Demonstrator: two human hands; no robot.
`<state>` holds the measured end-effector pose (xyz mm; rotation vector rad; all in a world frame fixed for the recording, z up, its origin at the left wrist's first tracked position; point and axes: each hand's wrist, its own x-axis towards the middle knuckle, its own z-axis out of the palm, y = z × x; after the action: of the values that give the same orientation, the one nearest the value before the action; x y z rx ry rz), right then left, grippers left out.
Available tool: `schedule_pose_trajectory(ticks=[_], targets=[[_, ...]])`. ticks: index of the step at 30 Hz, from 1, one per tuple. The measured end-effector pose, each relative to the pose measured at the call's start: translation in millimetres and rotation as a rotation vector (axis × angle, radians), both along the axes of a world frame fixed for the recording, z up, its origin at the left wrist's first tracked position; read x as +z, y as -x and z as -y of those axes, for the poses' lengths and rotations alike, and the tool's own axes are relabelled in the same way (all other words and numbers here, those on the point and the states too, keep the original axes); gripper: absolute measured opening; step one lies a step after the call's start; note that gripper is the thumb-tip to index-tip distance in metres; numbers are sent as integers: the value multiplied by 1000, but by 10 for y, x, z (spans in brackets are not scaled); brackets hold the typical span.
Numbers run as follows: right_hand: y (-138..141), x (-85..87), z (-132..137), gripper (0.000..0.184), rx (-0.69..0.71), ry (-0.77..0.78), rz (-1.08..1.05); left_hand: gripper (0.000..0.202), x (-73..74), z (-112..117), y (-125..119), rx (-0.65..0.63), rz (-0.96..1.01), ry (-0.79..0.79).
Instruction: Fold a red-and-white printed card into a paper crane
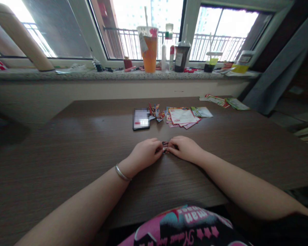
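Pinching a patterned scrap point(165, 145) (texture blurred): left fingers point(158, 154), right fingers point(174, 151).

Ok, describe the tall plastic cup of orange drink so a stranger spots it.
Beyond the brown wooden table, find the speckled stone windowsill. Near its middle stands the tall plastic cup, its orange drink setting it apart from the dark-filled plastic cup further right.

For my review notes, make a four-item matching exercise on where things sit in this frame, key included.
Things
1. small patterned piece
2. orange drink cup
3. bracelet
4. dark-edged device

Places
A. on the windowsill
B. around the left wrist
C. on the table, beside crumpled patterned pieces
D. between the left hand and right hand

Pairs: 1-D, 2-A, 3-B, 4-C
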<state>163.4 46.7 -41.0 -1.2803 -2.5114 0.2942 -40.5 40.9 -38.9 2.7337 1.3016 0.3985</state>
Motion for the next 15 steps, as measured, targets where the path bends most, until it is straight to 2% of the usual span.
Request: schedule_pose_trajectory(ticks=[4,10,15], targets=[[-8,-39,-52,21,3,30,-4,20,-21,-17,14,-4,32,48],[24,-22,-53,24,-17,-21,38,26,-3,-22,14,23,31,46],[22,0,-50,25,-93,-37,51,31,6,-34,10,74,-13,68]])
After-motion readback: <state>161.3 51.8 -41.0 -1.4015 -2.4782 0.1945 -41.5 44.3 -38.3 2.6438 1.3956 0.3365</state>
